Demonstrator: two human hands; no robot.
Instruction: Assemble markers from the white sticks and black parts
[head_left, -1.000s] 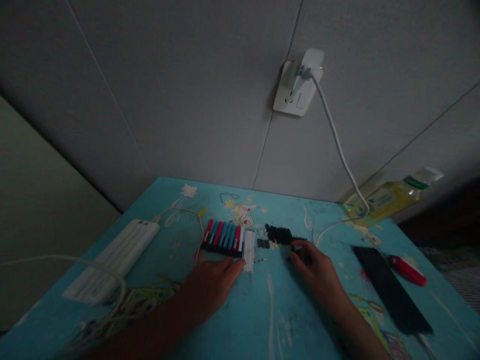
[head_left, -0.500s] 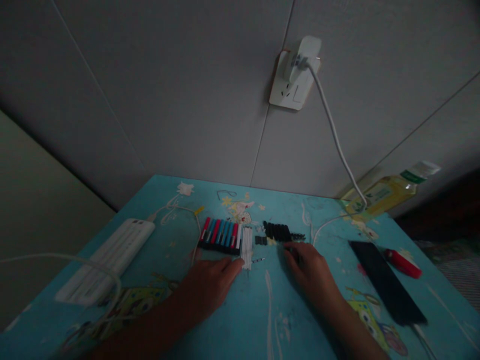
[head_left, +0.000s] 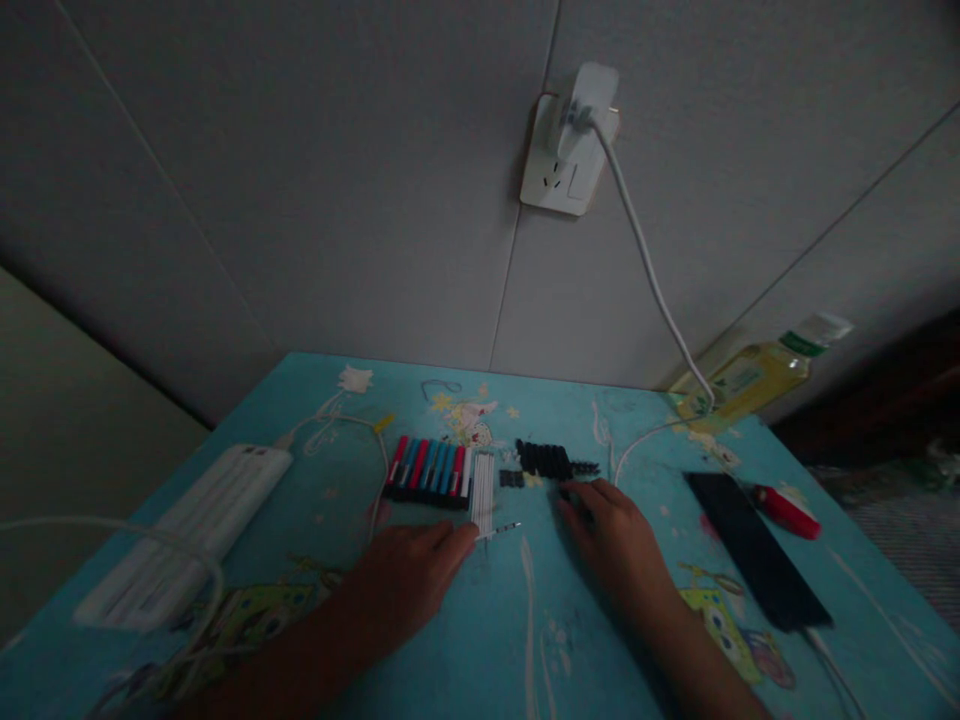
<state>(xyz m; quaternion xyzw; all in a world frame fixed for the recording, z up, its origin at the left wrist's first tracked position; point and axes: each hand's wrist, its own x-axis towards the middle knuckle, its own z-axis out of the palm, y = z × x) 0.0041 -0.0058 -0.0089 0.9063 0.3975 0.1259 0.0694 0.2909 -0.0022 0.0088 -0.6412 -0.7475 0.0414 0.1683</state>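
Note:
My left hand (head_left: 420, 575) is closed in a pinch at the near end of a row of white pen refills (head_left: 484, 492). From its fingertips a thin refill (head_left: 504, 529) with dark bands points right. Left of the row lie red, blue and white pen barrels (head_left: 431, 468) with black lower ends, side by side. My right hand (head_left: 611, 530) rests with fingers curled just below a row of black pen parts (head_left: 544, 460); its fingertips close on something dark that I cannot make out. Small dark grey pieces (head_left: 511, 479) lie between the hands.
A white power strip (head_left: 187, 535) with a cable lies at the left. At the right are a black phone-like slab (head_left: 757, 550), a red-handled object (head_left: 786, 511) and a bottle of yellow liquid (head_left: 754, 375). A white cable (head_left: 649, 265) hangs from the wall socket (head_left: 570, 155).
The whole view has shifted slightly, moving things left. The thin banded refill now shows more clearly at my left fingertips. My right hand stays by the black parts.

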